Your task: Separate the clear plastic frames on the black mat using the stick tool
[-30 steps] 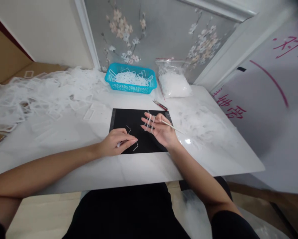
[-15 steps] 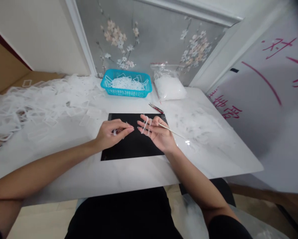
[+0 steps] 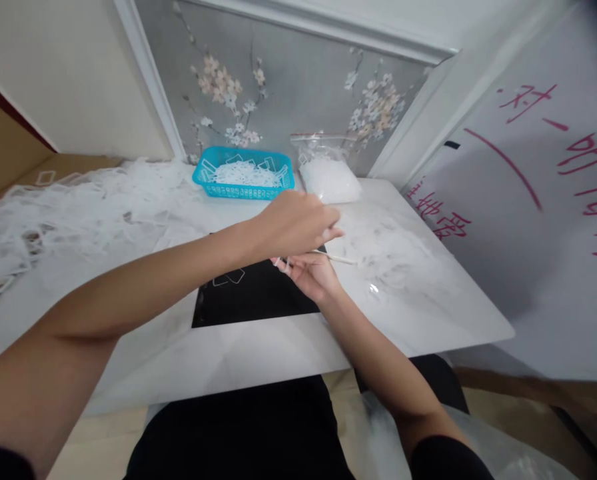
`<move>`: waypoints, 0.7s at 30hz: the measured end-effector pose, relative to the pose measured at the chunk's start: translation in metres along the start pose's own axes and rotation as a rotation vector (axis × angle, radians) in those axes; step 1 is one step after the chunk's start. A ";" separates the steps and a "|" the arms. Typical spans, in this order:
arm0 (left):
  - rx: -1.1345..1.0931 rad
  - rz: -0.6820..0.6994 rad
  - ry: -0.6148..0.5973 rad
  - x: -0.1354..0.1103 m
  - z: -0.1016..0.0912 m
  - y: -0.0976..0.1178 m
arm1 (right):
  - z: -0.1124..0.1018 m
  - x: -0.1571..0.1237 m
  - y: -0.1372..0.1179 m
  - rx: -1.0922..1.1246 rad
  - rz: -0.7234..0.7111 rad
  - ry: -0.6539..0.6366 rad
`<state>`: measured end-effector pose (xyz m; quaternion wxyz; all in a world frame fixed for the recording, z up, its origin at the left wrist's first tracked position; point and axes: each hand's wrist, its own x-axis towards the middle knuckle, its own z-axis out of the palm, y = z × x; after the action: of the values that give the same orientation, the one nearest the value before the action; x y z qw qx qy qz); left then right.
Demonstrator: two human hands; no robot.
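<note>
My left hand (image 3: 296, 223) is closed in a pinch and reaches across above my right hand; whatever lies between its fingertips is too small to make out. My right hand (image 3: 313, 275), palm up, grips a thin pale stick (image 3: 341, 259) that points to the right. White loops (image 3: 282, 265) circle the fingers of this hand, partly hidden under the left hand. Both hands are over or beside a black mat (image 3: 258, 303). On its left part lie thin white rectangular frames (image 3: 231, 277).
A blue basket (image 3: 243, 193) holding white frames stands at the back, beside a clear bag (image 3: 331, 180) of white pieces. Heaped white frames (image 3: 88, 207) cover the table's left side. Loose translucent pieces (image 3: 398, 257) lie on the right, near a whiteboard (image 3: 528, 280).
My left hand has swung right and up, from beside my right hand to above it. White frames now show on the mat's left part. The view has shifted slightly.
</note>
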<state>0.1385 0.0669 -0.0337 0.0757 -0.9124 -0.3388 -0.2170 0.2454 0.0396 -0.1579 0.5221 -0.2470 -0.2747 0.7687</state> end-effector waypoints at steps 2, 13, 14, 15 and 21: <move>0.106 -0.058 -0.083 -0.033 0.006 -0.003 | 0.004 -0.002 0.002 0.020 -0.017 0.011; 0.152 -0.192 -0.186 -0.127 0.060 -0.010 | 0.023 -0.020 0.004 -0.108 -0.142 -0.071; 0.161 -0.180 -0.178 -0.129 0.062 -0.010 | 0.023 -0.020 0.005 -0.119 -0.149 -0.070; 0.164 -0.171 -0.166 -0.131 0.064 -0.010 | 0.023 -0.020 0.007 -0.123 -0.152 -0.071; 0.066 -0.080 -0.045 -0.138 0.068 -0.012 | 0.025 -0.021 0.010 -0.102 -0.139 -0.071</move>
<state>0.0605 0.0149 -0.1567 0.0894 -0.8998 -0.3835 -0.1878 0.2289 0.0127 -0.1446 0.5509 -0.2261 -0.3484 0.7239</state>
